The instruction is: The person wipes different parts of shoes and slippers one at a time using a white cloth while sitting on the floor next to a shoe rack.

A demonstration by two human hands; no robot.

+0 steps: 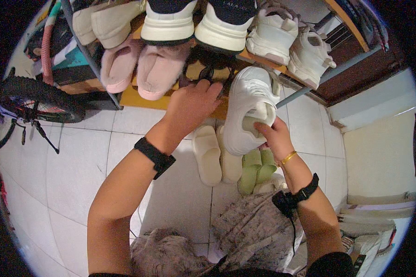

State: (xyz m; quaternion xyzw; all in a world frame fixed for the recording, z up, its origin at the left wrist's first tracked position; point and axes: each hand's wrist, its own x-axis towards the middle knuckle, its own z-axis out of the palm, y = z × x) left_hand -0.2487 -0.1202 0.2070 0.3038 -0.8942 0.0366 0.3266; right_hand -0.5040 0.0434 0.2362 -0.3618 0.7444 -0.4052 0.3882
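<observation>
My right hand [275, 133] holds a pair of white sneakers [244, 117] by the heel, with the thumb inside the opening. My left hand [197, 104] reaches to the lower shelf of a shoe rack, its fingers at a pair of dark strappy shoes [208, 72]; whether it grips them I cannot tell. Left of that hand, pink fluffy slippers [159, 72] stand on the same shelf. Above are black-and-white sneakers [223, 33], white sneakers [272, 38] and beige shoes [112, 26]. Below the held footwear, cream slides [208, 155] and green slides [251, 169] rest on the tiled floor.
The shoe rack has a grey metal frame [86, 52] and wooden shelves [145, 100]. A bicycle wheel [41, 98] and its kickstand are at the left. A pale wall [377, 149] stands at the right, with stacked items [370, 225] below it.
</observation>
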